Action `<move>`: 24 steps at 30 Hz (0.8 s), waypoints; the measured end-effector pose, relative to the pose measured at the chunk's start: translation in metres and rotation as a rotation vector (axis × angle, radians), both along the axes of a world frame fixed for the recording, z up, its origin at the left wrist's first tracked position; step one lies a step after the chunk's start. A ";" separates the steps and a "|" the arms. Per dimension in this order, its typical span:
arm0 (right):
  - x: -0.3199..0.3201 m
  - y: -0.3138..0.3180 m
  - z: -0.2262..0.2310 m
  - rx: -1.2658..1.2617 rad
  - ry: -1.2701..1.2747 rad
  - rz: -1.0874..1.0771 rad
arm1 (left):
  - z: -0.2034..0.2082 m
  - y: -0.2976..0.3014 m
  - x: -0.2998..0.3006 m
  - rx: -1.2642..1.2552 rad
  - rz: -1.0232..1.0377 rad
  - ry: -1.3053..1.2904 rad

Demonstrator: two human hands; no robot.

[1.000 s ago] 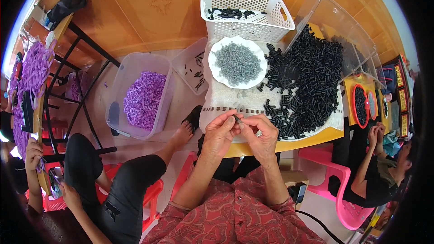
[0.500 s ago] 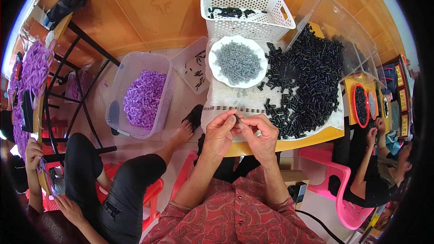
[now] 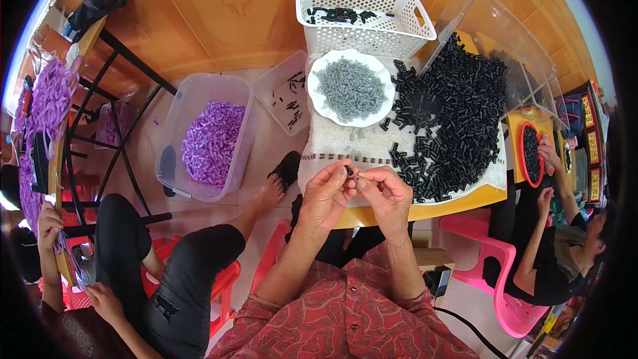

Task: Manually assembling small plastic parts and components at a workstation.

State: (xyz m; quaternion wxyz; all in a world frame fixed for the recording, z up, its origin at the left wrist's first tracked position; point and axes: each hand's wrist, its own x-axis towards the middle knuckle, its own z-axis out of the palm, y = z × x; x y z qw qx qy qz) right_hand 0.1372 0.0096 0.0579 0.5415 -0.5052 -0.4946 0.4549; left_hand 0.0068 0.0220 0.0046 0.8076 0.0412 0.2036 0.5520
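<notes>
Close together over the table's front edge, both hands are at work. My left hand (image 3: 322,194) pinches a small black tube-shaped piece (image 3: 349,171) between thumb and fingers. Beside it my right hand (image 3: 387,198) is closed in a pinch, its fingertips close to that piece; a tiny bit seems to show between them, too small to name. Beyond the hands stands a white scalloped plate (image 3: 313,90) heaped with small clear grey pieces (image 3: 352,90). A large pile of black tube-shaped pieces (image 3: 458,119) covers the right side of the table on a white cloth (image 3: 325,138).
A white perforated basket (image 3: 365,41) with some black pieces stands at the back. A clear bin (image 3: 538,53) lies tipped behind the pile. On the floor, a tub (image 3: 247,139) holds purple pieces. Co-workers sit left and right, near a pink chair (image 3: 475,242).
My fingertips have parted slightly, baring more of the black piece, and my right hand has shifted a little right. The right-hand co-worker's arm has reached to the red-rimmed tray.
</notes>
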 end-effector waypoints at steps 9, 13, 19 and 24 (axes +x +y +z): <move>-0.004 -0.001 -0.006 0.024 0.035 -0.049 | 0.003 0.000 0.002 -0.001 0.029 0.061; 0.000 -0.004 -0.005 -0.016 0.120 -0.084 | 0.014 0.000 0.001 0.037 0.051 0.177; 0.004 -0.003 -0.005 -0.029 0.070 -0.076 | 0.007 -0.001 0.002 0.248 0.081 0.277; 0.002 -0.001 -0.006 0.003 0.049 -0.066 | 0.008 0.000 0.002 0.247 0.044 0.223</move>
